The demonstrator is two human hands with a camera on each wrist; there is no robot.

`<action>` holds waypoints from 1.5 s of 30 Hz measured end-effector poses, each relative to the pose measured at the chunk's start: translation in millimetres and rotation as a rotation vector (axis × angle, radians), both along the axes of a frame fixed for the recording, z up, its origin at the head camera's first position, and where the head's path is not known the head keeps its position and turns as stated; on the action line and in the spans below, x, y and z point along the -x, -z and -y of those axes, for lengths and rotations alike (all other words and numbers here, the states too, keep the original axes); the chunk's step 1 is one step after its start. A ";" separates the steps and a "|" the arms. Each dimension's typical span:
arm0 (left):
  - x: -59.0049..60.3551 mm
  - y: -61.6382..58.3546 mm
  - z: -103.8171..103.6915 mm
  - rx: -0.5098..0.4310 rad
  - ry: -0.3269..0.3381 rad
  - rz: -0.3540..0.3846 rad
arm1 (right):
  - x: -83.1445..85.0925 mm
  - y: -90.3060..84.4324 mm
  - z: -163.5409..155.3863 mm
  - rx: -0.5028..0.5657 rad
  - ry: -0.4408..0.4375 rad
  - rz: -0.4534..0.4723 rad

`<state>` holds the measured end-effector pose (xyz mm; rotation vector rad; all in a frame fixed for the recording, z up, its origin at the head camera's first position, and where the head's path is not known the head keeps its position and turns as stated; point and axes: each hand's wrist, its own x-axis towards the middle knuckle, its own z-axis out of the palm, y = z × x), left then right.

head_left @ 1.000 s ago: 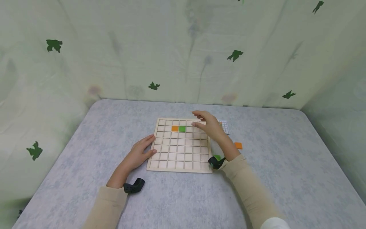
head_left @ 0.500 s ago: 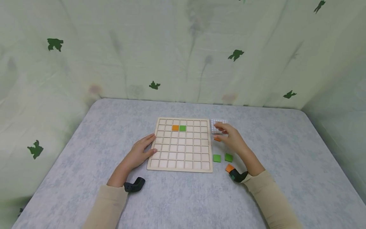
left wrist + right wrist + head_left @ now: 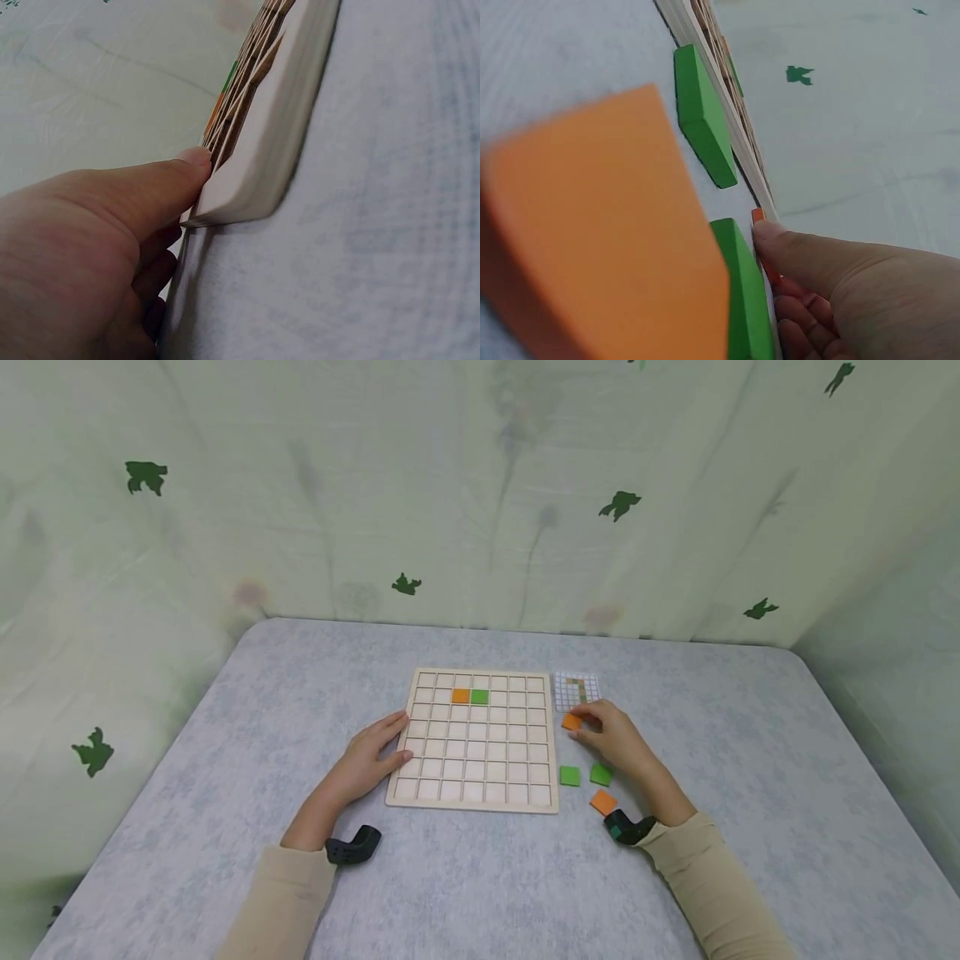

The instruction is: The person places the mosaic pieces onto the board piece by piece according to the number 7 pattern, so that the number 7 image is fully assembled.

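A wooden grid board (image 3: 480, 768) lies flat on the table, with one orange tile (image 3: 460, 696) and one green tile (image 3: 478, 696) side by side in its second row. My left hand (image 3: 393, 739) rests flat against the board's left edge, and in the left wrist view the thumb (image 3: 187, 161) touches the board's rim (image 3: 262, 150). My right hand (image 3: 588, 727) is just right of the board and pinches a loose orange tile (image 3: 572, 722) lying on the table. In the right wrist view that tile's edge (image 3: 757, 215) shows at the fingertips.
A small gridded pattern card (image 3: 576, 691) lies beyond the right hand. Two loose green tiles (image 3: 569, 776) (image 3: 600, 773) and another orange tile (image 3: 603, 802) lie right of the board, near the right wrist. The grey table (image 3: 750, 760) ends at draped green cloth walls.
The right hand left the board's far right corner, moved right and down to the table, and closed its fingers on the orange tile by the card. The left hand stayed put.
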<state>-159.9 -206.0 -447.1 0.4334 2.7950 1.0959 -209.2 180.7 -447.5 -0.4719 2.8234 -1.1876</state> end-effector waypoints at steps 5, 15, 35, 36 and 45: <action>-1.3 -1.1 -0.4 -0.003 -0.005 -0.001 | -0.8 -3.8 1.5 -0.027 0.018 0.036; 0.0 1.8 0.7 0.003 -0.002 -0.012 | 1.5 -34.9 22.3 0.076 -0.058 -0.085; 1.5 1.9 -1.2 0.014 0.001 -0.007 | 45.2 -21.4 92.9 0.212 -0.095 0.028; 1.6 1.9 -1.2 0.016 -0.001 -0.007 | 46.0 -18.2 93.9 0.202 -0.090 0.048; 1.7 2.4 0.0 0.020 0.000 -0.016 | 46.4 -8.5 98.8 0.047 -0.139 0.021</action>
